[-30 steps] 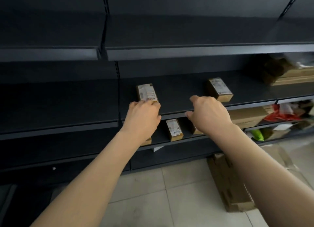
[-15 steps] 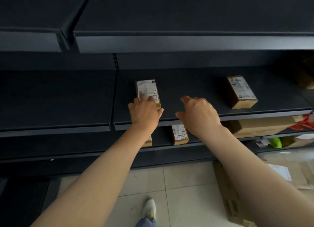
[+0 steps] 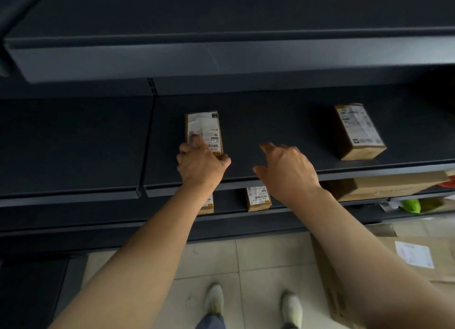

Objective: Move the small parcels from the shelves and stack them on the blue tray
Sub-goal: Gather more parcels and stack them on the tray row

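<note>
Left hand closing on a small parcel near the front edge of the middle shelf.

The small parcel [image 3: 203,131] lies flat, label up, on the middle shelf [image 3: 270,121], just behind its front edge and near its left end, within easy reach. The left hand [image 3: 200,165] grips the parcel's near end: fingers on the label, thumb against the right side, a hold suited to sliding it forward off the shelf. The right hand [image 3: 286,171] hovers spread and empty over bare shelf beside it, apparently ready to support the parcel or reach on. A second parcel [image 3: 358,131] lies toward the right end of the same shelf, slightly angled. Two more parcels stand at the front edge of the lower shelf [image 3: 234,205]: one [image 3: 258,198] is visible between the arms, the other [image 3: 208,205] is partly hidden by the left forearm. The blue tray is not in view.
</note>
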`<state>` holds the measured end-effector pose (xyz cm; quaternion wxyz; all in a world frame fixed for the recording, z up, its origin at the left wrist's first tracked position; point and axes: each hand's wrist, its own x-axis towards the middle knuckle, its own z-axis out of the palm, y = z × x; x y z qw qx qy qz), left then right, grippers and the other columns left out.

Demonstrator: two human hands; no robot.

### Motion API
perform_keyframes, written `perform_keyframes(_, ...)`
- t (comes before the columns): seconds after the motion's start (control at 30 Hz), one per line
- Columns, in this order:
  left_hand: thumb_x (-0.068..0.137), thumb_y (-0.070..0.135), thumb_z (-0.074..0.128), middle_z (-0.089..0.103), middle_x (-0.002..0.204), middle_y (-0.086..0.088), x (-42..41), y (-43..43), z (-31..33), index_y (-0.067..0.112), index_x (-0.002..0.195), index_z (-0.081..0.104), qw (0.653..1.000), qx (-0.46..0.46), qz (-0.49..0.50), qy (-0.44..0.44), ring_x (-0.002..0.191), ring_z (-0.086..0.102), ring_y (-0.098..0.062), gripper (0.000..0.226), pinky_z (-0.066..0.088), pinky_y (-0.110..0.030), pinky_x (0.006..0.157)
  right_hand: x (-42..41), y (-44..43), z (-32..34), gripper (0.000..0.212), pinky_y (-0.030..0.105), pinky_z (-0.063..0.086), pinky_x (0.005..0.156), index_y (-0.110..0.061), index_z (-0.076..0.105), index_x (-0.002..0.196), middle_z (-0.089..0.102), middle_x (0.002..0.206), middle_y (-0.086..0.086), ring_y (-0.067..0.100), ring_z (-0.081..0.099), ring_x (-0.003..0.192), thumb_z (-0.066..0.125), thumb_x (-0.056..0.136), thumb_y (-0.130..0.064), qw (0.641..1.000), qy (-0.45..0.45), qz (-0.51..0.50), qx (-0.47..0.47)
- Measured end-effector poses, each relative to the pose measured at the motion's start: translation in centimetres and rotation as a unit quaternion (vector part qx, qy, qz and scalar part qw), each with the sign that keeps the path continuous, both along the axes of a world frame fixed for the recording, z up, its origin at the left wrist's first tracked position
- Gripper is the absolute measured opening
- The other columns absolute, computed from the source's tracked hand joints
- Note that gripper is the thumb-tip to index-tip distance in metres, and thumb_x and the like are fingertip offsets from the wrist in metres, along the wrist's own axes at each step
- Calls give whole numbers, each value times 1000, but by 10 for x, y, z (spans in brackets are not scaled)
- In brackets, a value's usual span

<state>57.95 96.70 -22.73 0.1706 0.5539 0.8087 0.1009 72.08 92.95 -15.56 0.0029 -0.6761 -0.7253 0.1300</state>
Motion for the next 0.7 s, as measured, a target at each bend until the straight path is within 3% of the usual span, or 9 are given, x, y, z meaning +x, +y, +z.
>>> perform_keyframes(0.2, 75, 55, 60, 40, 121, -19, 74, -15, 28, 8, 132, 28, 997, 70, -15, -3, 104, 46, -35, 81, 37, -34, 66, 65, 10, -3, 46, 36, 48, 87, -14, 46, 133, 58, 117, 10, 27, 52, 114, 56, 93, -35, 1000, -2, -28, 3)
perform_keyframes(0.4, 74, 57, 62, 39, 122, -18, 174, -14, 52, 10, 136, 26, 995, 89, -44, -7, 106, 45, -33, 85, 37, -34, 66, 166, 32, -5, 54, 43, 43, 92, -11, 40, 135, 45, 131, 16, 34, 41, 121, 56, 92, -38, 996, -16, -82, 15)
perform_keyframes(0.6, 75, 59, 59, 40, 122, -17, 232, -10, 47, 11, 134, 27, 994, 104, -21, 10, 107, 45, -32, 82, 37, -33, 66, 225, 65, -35, 87, 47, 35, 101, -22, 5, 150, 7, 153, 16, 42, 30, 129, 50, 86, -61, 995, -22, -98, -15)
perform_keyframes(0.7, 76, 59, 58, 40, 121, -16, 243, -9, 43, 12, 134, 27, 994, 104, -9, 20, 106, 45, -31, 81, 38, -32, 66, 235, 81, -51, 93, 48, 34, 102, -25, -1, 151, 0, 155, 15, 43, 29, 130, 49, 84, -66, 994, -13, -105, -33)
